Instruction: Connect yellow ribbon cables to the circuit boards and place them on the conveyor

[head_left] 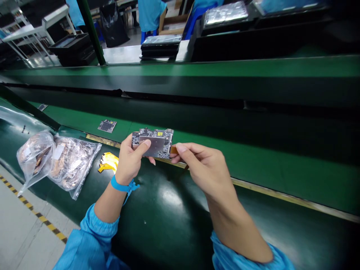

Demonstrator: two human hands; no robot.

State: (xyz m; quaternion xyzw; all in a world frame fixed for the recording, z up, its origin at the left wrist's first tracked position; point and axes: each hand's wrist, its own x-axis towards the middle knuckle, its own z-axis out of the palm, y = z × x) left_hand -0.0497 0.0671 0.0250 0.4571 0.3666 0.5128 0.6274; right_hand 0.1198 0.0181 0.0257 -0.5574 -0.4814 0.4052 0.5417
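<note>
Silver-and-grey rectangular circuit board (158, 146) sits clamped in the left hand (129, 156); right of that grip, the right hand (206, 165) pinches a flat orange-brown ribbon cable (173, 150) at the board's edge. Keeping both level and unstrained looks wise from here.

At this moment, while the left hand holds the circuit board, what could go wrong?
The orange strip, pinched by the right hand, might crease if pushed crookedly. The circuit board could slip, since the left hand grips it from one side. The yellow strips lie beside that hand and might get knocked.
</note>
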